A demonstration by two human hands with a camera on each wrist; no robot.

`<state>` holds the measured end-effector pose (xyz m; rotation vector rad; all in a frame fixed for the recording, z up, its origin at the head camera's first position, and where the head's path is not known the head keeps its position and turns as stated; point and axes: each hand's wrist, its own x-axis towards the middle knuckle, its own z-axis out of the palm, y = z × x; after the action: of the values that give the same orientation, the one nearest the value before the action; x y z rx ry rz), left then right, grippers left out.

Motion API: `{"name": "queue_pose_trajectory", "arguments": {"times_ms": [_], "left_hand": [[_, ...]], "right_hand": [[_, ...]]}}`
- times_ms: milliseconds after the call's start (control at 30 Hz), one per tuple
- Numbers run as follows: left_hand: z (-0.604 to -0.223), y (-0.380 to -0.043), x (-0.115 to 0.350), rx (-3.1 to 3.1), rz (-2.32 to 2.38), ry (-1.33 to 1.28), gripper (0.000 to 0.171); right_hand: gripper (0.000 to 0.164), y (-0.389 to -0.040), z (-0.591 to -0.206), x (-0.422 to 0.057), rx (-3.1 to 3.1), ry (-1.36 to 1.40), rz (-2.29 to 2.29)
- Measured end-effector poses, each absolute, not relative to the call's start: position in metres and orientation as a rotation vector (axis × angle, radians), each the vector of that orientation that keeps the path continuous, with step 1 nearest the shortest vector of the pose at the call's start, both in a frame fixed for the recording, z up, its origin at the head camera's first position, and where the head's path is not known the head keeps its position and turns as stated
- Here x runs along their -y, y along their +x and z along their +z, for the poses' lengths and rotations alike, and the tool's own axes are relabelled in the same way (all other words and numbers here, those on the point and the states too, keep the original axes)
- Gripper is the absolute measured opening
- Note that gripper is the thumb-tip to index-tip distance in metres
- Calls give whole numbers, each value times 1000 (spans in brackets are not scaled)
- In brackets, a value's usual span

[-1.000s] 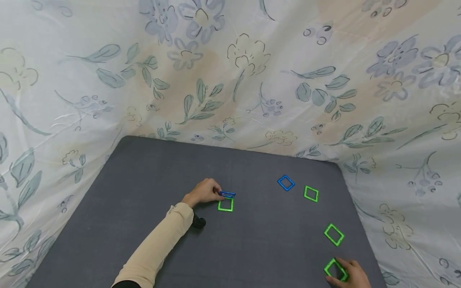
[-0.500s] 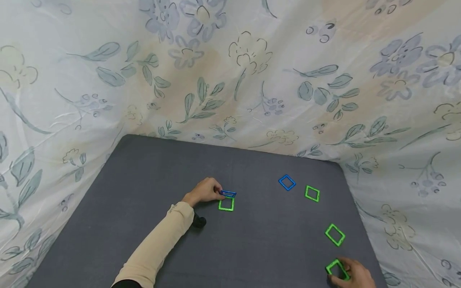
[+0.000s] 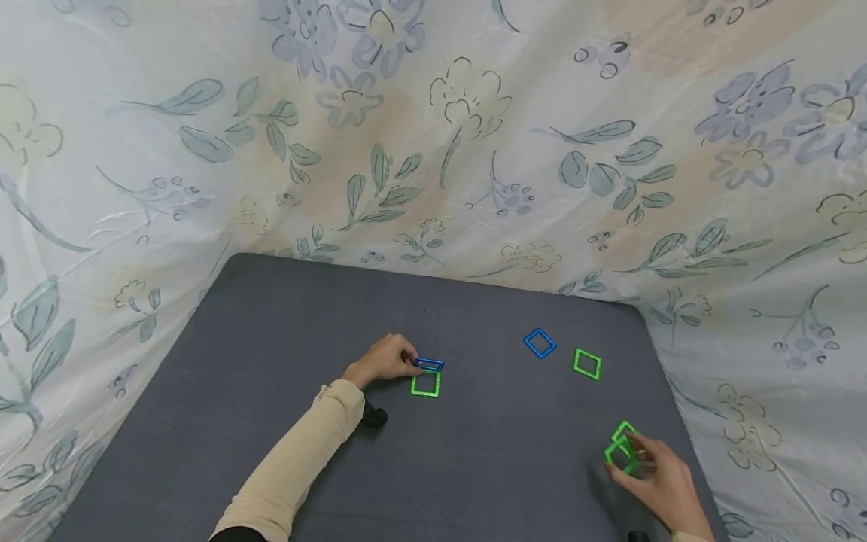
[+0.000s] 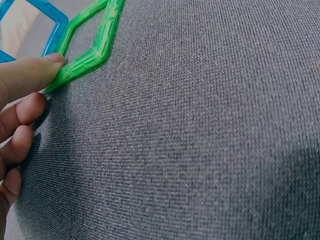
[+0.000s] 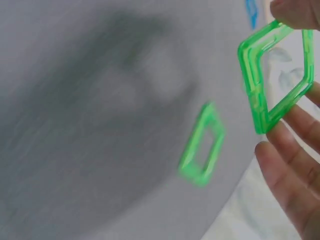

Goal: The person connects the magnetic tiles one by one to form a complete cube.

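My left hand [image 3: 387,357] pinches a blue square magnetic tile [image 3: 430,360] that stands tilted along the far edge of a flat green tile [image 3: 425,394]. In the left wrist view its thumb presses where the blue tile [image 4: 62,25] meets the green tile [image 4: 102,45]; the other fingers curl beneath. My right hand [image 3: 662,482] holds a second green magnetic tile [image 3: 612,446] by its edges, lifted off the table. Beyond it a third green tile [image 3: 618,429] lies flat, partly covered in the head view but fully seen in the right wrist view.
Another blue tile [image 3: 532,335] and a green tile [image 3: 585,373] lie flat at the far right of the grey table [image 3: 284,316]. Floral cloth [image 3: 406,188] hangs behind the table and at its sides. A black wrist-worn device [image 3: 375,416] shows beneath the left forearm.
My right hand has lifted its green tile from near the front right and moved it away from me, over the flat green tile. The left hand and its blue tile stay in place.
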<state>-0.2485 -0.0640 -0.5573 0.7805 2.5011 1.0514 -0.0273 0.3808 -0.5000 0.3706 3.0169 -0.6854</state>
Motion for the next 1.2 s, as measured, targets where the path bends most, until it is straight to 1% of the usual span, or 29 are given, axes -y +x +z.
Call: {"name": "queue_pose_trajectory", "arguments": {"times_ms": [200, 367, 533, 867, 1033, 1200], "left_hand": [[-559, -248, 67, -2516, 1045, 765, 15], [-560, -248, 68, -2516, 1053, 780, 14], [-561, -248, 69, -2513, 1047, 779, 13], [-563, -248, 70, -2506, 1040, 783, 12], [-563, -247, 68, -2512, 1036, 794, 14], [-559, -248, 67, -2511, 1041, 793, 15]], "right_hand": [[66, -59, -484, -351, -3178, 198, -806], [65, -85, -472, -326, -3203, 34, -935], [67, -109, -470, -303, -3200, -137, -1047], [67, -145, -488, -246, -2937, -303, -1338], [66, -153, -500, -217, -2833, -335, -1399], [66, -159, -511, -199, -2762, -401, -1419]]}}
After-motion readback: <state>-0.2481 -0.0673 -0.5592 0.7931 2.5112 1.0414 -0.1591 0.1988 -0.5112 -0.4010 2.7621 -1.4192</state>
